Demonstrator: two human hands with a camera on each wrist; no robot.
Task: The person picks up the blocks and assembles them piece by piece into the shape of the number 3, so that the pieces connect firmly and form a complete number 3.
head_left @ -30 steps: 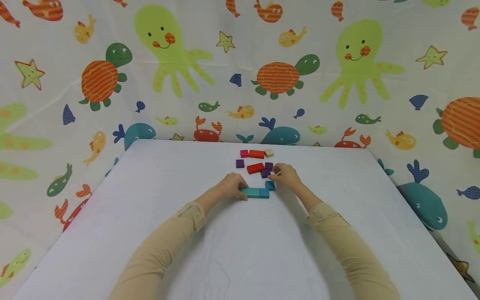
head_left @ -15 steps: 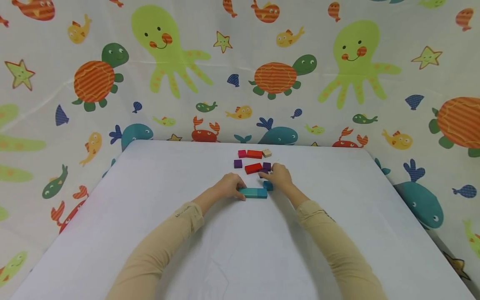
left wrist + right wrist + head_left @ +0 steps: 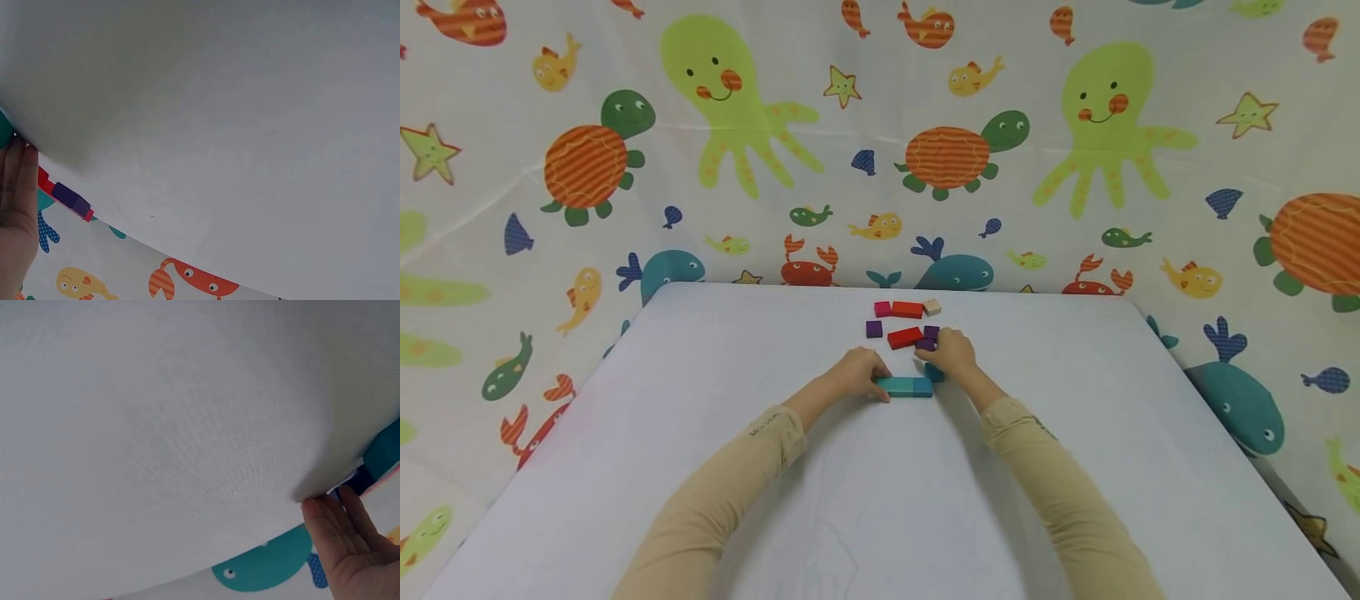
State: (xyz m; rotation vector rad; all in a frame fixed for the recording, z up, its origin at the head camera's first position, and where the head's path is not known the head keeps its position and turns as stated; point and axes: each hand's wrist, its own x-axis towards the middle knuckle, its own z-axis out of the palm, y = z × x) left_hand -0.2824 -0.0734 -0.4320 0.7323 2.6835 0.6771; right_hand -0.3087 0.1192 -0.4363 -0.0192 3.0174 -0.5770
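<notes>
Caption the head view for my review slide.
Left hand holding a teal block, right hand at a purple block, white table, sea-creature backdrop behind.

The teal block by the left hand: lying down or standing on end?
Lying down: the teal block stretches lengthwise along the white tabletop from the left hand.

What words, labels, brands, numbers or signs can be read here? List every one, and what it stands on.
Readable text: none.
Left sleeve, by the cuff: small dark lettering, too small to read.
Right sleeve, by the cuff: dark marks, too small to tell whether they are letters.
Backdrop and blocks: no lettering visible.
</notes>
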